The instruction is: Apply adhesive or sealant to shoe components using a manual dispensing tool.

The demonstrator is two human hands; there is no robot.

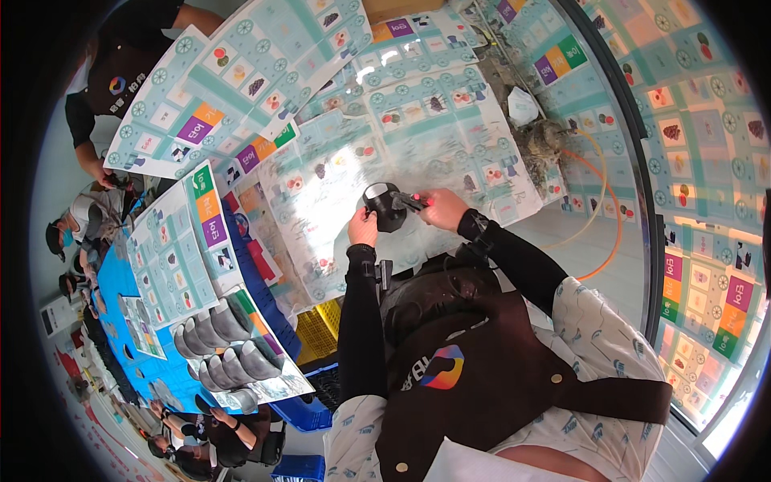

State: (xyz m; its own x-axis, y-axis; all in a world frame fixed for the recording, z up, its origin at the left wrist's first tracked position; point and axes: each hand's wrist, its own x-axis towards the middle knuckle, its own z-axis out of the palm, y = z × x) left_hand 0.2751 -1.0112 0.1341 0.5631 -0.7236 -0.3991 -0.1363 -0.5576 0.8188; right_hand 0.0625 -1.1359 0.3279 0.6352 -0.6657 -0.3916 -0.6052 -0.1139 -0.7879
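My left hand [363, 228] grips the lower left edge of a black, rounded, cup-like piece [387, 215] with a pale patch near its top. Fingers of my right hand [443, 210] are wrapped round a small dark tool with red parts [411, 201]. The tool's head lies over the right side of the black piece; whether they touch I cannot tell. Both hands are above a table covered with printed sheets [337, 209], stained grey in places.
At left, a sheet-covered board [281, 377] carries several dark grey curved pieces [241, 357]. Yellow [317, 329] and blue [309, 414] crates stand below. An orange hose [608, 217] hangs at right beside a dark-framed panel. Other people work at far left around a blue-topped table [120, 281].
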